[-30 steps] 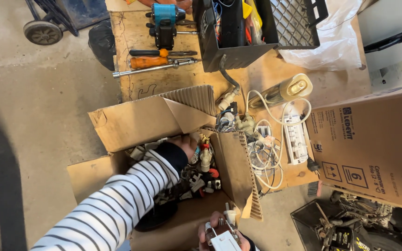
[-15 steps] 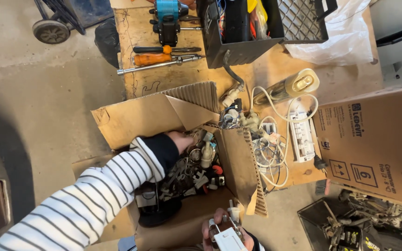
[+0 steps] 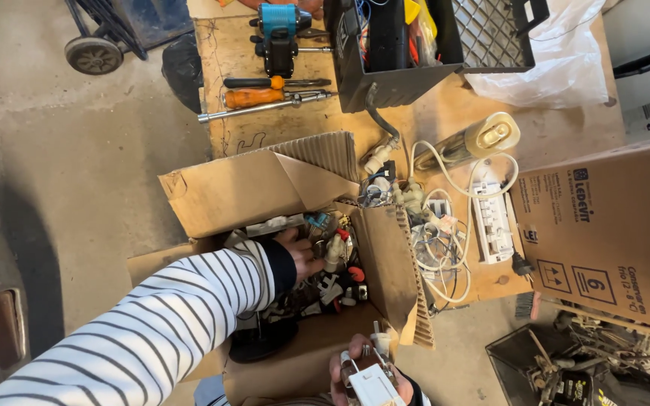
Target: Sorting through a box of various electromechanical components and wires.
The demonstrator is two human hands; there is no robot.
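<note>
Your left hand digs, fingers curled, among small parts in the open cardboard box on the bench. Your right hand grips a white plug just below the box.

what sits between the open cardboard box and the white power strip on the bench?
In the head view, a tangle of white cables and small plugs fills the stretch between the cardboard box and the white power strip, lying on the wooden bench.

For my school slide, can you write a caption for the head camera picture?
Left hand digs among small parts in an open cardboard box while the right hand holds a white plug.
</note>
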